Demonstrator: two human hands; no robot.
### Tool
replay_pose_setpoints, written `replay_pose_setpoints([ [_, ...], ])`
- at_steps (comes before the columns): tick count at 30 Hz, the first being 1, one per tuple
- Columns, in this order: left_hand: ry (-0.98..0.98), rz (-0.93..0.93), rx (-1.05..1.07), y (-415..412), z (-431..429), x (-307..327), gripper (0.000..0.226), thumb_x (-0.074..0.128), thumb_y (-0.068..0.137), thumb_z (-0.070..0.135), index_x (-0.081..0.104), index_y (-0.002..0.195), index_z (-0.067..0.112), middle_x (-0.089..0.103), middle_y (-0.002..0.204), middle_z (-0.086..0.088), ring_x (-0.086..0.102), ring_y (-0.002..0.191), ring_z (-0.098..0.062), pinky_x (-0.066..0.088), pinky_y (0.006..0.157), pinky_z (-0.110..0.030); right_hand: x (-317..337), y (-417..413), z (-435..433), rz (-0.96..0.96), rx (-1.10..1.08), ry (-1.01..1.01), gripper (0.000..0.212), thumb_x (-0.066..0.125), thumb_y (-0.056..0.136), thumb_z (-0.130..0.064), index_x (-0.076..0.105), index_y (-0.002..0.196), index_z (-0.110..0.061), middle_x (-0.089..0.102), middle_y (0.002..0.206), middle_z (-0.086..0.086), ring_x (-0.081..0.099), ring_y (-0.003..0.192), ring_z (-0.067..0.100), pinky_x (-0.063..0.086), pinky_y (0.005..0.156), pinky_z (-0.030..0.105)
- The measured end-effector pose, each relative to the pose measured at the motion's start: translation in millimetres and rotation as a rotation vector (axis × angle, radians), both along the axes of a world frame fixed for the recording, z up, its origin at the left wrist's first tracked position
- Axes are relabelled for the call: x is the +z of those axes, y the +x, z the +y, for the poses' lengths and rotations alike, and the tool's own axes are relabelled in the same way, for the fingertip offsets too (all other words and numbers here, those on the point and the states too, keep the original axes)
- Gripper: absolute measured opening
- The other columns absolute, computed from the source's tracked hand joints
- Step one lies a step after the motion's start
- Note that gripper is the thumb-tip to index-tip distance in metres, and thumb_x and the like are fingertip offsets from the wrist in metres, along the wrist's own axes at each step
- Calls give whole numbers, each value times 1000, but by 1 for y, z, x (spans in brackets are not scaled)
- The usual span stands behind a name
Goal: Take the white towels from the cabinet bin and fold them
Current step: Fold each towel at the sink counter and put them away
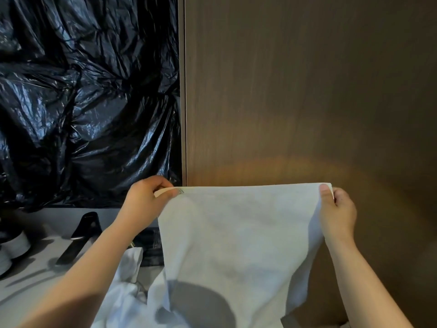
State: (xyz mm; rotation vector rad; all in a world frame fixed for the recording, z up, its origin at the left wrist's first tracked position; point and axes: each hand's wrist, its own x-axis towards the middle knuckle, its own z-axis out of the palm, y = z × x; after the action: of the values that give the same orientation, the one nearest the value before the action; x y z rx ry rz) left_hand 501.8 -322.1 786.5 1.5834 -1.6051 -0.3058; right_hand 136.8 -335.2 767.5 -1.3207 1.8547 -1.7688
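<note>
Left hand: pinches the top left corner of the towel, fingers curled over the hem.
Right hand: pinches the top right corner, with the thumb on the near face.
Hands together: well apart and about level, with the top edge drawn straight between them.
Towel: held in the air in front of the wood panel. It is spread to full width, and its lower part hangs down toward the person.
Other cloth: a crumpled white heap lies under the left forearm, probably more towels. None of it looks folded.
Bin: a dark ribbed thing behind the left forearm may be the bin, but it is too hidden to tell.
Done, as judged: at least one towel is out and opened flat for folding.
Left, as judged: this towel has no fold in it yet, and the heap has yet to be folded. No finished stack is in view, so the task looks to be at an early stage.
Around: black plastic sheet at upper left, and a counter with a black tool and white rolls.
</note>
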Motion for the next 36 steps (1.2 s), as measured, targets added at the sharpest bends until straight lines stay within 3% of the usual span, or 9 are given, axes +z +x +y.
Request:
replay_pose_setpoints([
  [5, 29, 214, -18, 3, 2, 8, 11, 79, 76, 32, 71, 74, 25, 70, 70, -1, 64, 66, -18, 50, 60, -23, -10, -4, -6, -74, -10, 43, 34, 47, 101, -34, 56, 90, -3, 51, 77, 2, 49, 78, 22, 39, 72, 36],
  [12, 226, 604, -116, 9, 2, 0, 18, 72, 83, 12, 69, 100, 12, 76, 85, -3, 72, 76, -15, 53, 62, -19, -31, -10, -13, -102, -44, 136, 36, 48, 101, -34, 60, 97, 0, 59, 93, 14, 54, 90, 29, 39, 78, 37],
  [14, 263, 697, -115, 9, 0, -4, 21, 74, 81, 10, 69, 101, 8, 75, 89, -10, 69, 79, -22, 55, 73, -29, -37, -12, -15, -92, -39, 174, 35, 48, 101, -34, 61, 99, -1, 60, 95, 14, 55, 92, 29, 41, 79, 37],
  [16, 278, 719, -104, 6, -1, -8, 21, 75, 80, 9, 69, 99, 7, 75, 87, -12, 66, 81, -27, 52, 79, -38, -43, -11, -14, -73, -27, 211, 35, 49, 100, -33, 61, 97, 0, 61, 93, 15, 56, 92, 32, 41, 78, 37],
  [19, 254, 654, -89, -4, -2, -11, 17, 75, 80, 9, 69, 96, 7, 75, 81, -10, 69, 69, -17, 56, 64, -24, -47, -8, -12, -40, -6, 234, 29, 51, 100, -25, 61, 98, 2, 61, 92, 17, 58, 95, 39, 39, 76, 35],
  [21, 231, 626, -103, -9, -2, -12, 16, 76, 79, 11, 71, 94, 9, 74, 82, -13, 66, 64, -16, 50, 58, -22, -46, -3, -11, -8, 2, 256, 25, 52, 99, -20, 61, 110, 0, 63, 107, 19, 57, 106, 38, 40, 82, 35],
  [25, 211, 644, -171, -14, -4, -11, 12, 70, 85, 7, 72, 95, 13, 73, 85, -17, 64, 72, -22, 51, 69, -30, -38, 14, 0, 196, -18, 213, 46, 57, 97, -24, 47, 140, -12, 44, 144, 10, 48, 128, 30, 44, 104, 43],
  [30, 241, 610, -301, -29, 3, -5, 19, 70, 85, 3, 70, 101, 14, 73, 89, -12, 68, 78, -19, 54, 80, -31, -22, 65, 21, 242, 430, 84, 20, 60, 95, -18, 65, 107, -33, 66, 115, -10, 61, 101, -2, 44, 82, 9],
  [36, 192, 595, -378, -46, 8, 9, 24, 75, 79, 1, 68, 100, 10, 71, 83, -6, 69, 75, -15, 54, 69, -19, -6, 111, 28, 65, 737, 168, 27, 58, 98, -20, 63, 123, -29, 68, 110, -13, 57, 60, -3, 44, 60, 12],
])
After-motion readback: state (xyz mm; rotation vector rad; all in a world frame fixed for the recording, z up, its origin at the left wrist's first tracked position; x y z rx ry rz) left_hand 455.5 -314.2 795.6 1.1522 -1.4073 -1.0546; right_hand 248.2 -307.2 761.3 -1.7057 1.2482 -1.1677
